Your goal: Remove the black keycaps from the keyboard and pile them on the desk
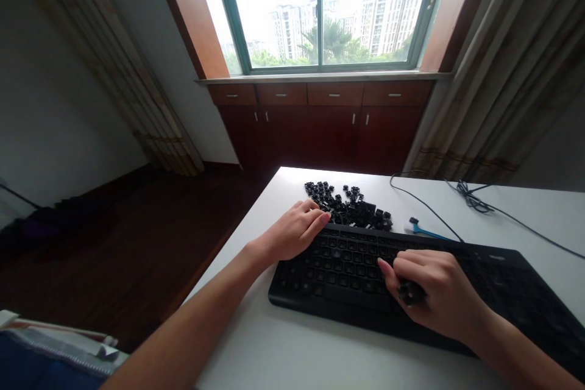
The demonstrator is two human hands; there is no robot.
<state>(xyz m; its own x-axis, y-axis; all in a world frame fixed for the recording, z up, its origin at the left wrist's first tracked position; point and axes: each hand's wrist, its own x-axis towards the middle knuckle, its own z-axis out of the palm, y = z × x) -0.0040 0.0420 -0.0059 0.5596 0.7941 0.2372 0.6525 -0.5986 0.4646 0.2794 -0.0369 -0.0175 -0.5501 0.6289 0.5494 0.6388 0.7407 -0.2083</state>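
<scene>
keyboard [351, 280] | long axis crosswise, right end nearer | right hand [436, 289] clasps dark handle [411, 294] | left hand [293, 231]: can't tell

The left forearm [192, 323] and right forearm [507, 335] are slender and bare as far as the view reaches. The left hand [292, 233] and right hand [436, 283] are bare too, and slim-fingered.

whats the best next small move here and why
Perhaps move the left grip off the pile of loose black pieces to brace the left end of the keyboard: its fingers are at the pile's edge, while the right grip holds a dark object over the keyboard.
</scene>
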